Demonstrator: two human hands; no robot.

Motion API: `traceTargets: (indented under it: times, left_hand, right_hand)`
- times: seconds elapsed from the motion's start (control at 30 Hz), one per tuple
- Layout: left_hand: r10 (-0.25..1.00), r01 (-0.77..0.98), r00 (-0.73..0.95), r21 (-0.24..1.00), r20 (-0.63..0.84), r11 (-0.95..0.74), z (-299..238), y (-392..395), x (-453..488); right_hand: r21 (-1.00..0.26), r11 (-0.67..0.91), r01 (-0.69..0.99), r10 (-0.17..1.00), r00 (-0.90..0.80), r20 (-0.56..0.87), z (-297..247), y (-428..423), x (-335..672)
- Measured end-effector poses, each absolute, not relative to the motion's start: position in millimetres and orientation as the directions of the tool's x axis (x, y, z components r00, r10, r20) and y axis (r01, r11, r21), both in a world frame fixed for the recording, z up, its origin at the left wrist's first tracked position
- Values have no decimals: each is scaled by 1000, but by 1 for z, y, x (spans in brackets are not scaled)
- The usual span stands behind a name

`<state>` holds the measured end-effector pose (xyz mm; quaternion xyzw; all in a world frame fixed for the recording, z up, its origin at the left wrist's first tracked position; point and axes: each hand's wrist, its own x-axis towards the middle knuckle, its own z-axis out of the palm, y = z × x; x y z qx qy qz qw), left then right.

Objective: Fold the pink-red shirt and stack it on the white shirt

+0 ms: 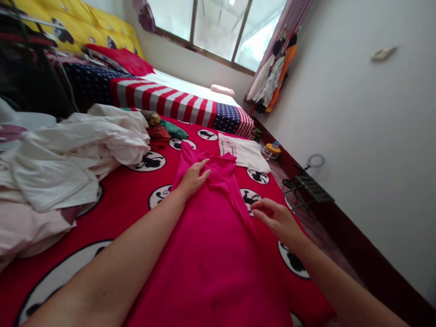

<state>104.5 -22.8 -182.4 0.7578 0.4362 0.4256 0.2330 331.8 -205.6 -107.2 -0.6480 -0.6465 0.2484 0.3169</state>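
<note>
Wall: white wall [344, 136], dark red skirting board [361, 254]
Window: bright window [218, 32], brown frame, pink curtain [289, 22]
Bed: second bed [177, 93], stars-and-stripes cover
Floor: tiled floor [316, 231], green folding stool [313, 188]

Out past the left hand [192, 178], a big heap of white laundry [68, 159] spills across the red cartoon-print bedsheet [112, 218]! Straight ahead, a folded white garment [240, 152], then stars-and-stripes bedding [166, 97] and a window [218, 27] beyond. Over past the right hand [277, 218], a green slatted stool [311, 188] on the floor, and hanging clothes [272, 77] by the curtain!
</note>
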Motion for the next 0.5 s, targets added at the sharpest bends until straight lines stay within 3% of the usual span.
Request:
traceTargets:
  times: [0.13,0.23,0.37,0.5]
  left_hand:
    - [855,510,244,689,458,-515,-182,-26,108]
    - [863,649,191,599,468,-469,-180,-33,112]
    - [877,720,241,530,416,-449,-175,-40,117]
    - [882,703,278,545,380,-456,-165,-35,120]
  right_hand:
    - [-558,-135,819,991,103,-88,-111,-294,359]
    - [-518,-216,828,974,147,-172,-120,-330,360]
    - [-534,-218,817,975,161,-152,-135,-343,348]
    - [-469,-182,864,983,144,-115,-139,-337,334]
